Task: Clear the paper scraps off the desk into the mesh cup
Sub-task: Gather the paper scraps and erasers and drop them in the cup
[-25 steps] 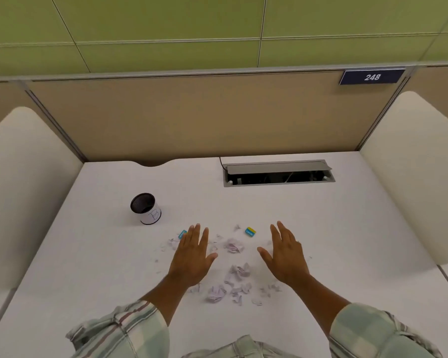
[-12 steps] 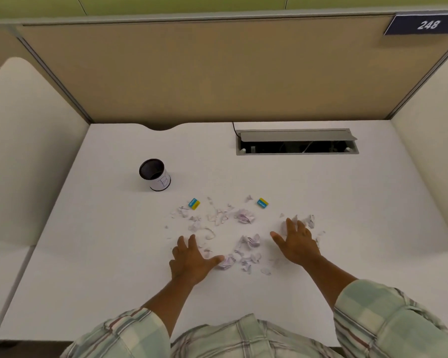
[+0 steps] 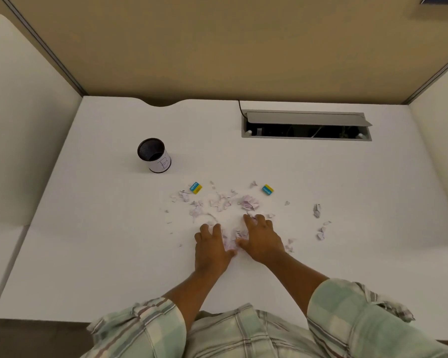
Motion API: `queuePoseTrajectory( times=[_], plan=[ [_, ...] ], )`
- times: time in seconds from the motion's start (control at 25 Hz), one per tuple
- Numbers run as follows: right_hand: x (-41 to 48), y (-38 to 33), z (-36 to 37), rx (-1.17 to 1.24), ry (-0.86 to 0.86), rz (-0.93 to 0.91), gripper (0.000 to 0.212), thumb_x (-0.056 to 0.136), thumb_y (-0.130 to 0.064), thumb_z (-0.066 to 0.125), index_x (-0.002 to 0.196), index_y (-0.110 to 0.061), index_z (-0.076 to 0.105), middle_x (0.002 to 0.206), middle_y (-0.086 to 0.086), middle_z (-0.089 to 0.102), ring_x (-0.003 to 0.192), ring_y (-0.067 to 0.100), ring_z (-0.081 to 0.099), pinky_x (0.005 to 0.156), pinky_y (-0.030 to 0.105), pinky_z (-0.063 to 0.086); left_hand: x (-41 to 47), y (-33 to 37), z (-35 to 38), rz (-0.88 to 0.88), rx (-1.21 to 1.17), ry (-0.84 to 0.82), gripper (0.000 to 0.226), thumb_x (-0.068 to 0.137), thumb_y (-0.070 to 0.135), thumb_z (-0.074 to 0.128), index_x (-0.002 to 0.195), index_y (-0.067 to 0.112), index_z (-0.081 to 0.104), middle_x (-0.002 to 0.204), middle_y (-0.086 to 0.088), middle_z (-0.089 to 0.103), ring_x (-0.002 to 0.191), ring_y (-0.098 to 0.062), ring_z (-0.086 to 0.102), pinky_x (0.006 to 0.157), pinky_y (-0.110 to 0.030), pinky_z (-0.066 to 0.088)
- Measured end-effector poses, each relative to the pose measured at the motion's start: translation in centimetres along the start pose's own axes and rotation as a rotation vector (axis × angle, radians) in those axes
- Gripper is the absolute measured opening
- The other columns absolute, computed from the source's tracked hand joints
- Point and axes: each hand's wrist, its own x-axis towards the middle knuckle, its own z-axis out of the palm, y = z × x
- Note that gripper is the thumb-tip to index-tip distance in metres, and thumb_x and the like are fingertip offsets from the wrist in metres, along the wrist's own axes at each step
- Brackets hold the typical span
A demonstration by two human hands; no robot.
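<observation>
While both hands, left hand (image 3: 212, 250) and right hand (image 3: 263, 241), loosely cup paper scraps (image 3: 233, 240) at lower centre, gathering is underway; next, carrying them upper left to the mesh cup (image 3: 154, 155).

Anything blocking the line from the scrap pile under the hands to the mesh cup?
Nothing tall. Between the paper scraps gathered by the left hand and right hand and the mesh cup lie loose scraps and the left eraser, flat on the desk.
</observation>
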Motion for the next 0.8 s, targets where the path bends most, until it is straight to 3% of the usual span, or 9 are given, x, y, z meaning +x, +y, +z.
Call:
queuePoseTrajectory(
  times=[0.12,0.28,0.48,0.56,0.64,0.72,0.8],
  plan=[
    [0.2,-0.7,0.8,-0.010,0.001,-0.024,0.066,0.093,-0.049,0.063,0.149,-0.028,0.036,0.150,0.006,0.037,0.135,0.029,0.041,0.096,0.045,0.054,0.3,0.0,0.5,0.042,-0.068,-0.011,0.065,0.086,0.047,0.074,0.141,0.020,0.052,0.147,-0.007,0.042,0.130,-0.023,0.047,0.102,-0.029,0.054],
    [0.5,-1.3,1.1,0.035,0.034,-0.061,0.033,0.097,-0.028,0.062,0.130,-0.021,0.061,0.132,0.006,0.049,0.116,0.026,0.056,0.090,0.036,0.056,1.0,-0.8,0.6,0.042,-0.246,-0.054,0.039,0.095,0.031,0.068,0.121,0.003,0.062,0.121,-0.013,0.065,0.108,-0.025,0.066,0.095,-0.030,0.057],
    [0.9,-1.6,0.9,0.165,0.014,-0.059,0.028,0.094,-0.023,0.066,0.122,-0.017,0.070,0.122,0.009,0.058,0.108,0.025,0.063,0.091,0.024,0.046,1.4,-1.6,-0.8,0.053,-0.391,-0.099,0.019,0.089,0.017,0.076,0.087,-0.002,0.077,0.088,-0.015,0.075,0.076,-0.013,0.061,0.067,-0.020,0.048],
    [1.0,-1.7,0.5,0.248,0.030,-0.043,0.028,0.090,-0.024,0.071,0.117,-0.017,0.073,0.119,0.008,0.064,0.108,0.022,0.062,0.088,0.021,0.042,1.6,-2.1,-1.5,0.043,-0.456,-0.086,0.015,0.084,0.010,0.080,0.077,-0.002,0.077,0.079,-0.017,0.075,0.067,-0.015,0.060,0.057,-0.008,0.040],
    [1.2,-2.0,0.0,0.336,0.068,-0.028,0.028,0.086,-0.024,0.076,0.113,-0.018,0.076,0.116,0.005,0.069,0.104,0.017,0.063,0.083,0.014,0.038,1.7,-2.8,-2.4,0.048,-0.466,-0.057,0.013,0.082,0.012,0.082,0.080,-0.001,0.078,0.081,-0.018,0.077,0.068,-0.022,0.067,0.054,-0.008,0.041],
    [1.5,-2.6,-0.6,0.422,0.117,-0.025,0.026,0.083,-0.025,0.081,0.107,-0.018,0.079,0.113,0.000,0.073,0.096,0.009,0.061,0.076,0.003,0.036,1.9,-3.4,-3.5,0.045,-0.466,-0.041,0.019,0.081,0.018,0.085,0.094,0.004,0.081,0.091,-0.012,0.080,0.078,-0.017,0.071,0.065,-0.011,0.047],
    [2.0,-3.6,-1.3,0.532,0.156,-0.024,0.023,0.079,-0.025,0.085,0.100,-0.019,0.080,0.107,-0.002,0.076,0.093,0.007,0.064,0.079,0.001,0.041,2.5,-4.2,-5.1,0.014,-0.501,-0.013,0.030,0.078,0.020,0.087,0.105,0.007,0.081,0.103,-0.007,0.080,0.088,-0.013,0.072,0.078,-0.013,0.050]
  ],
)
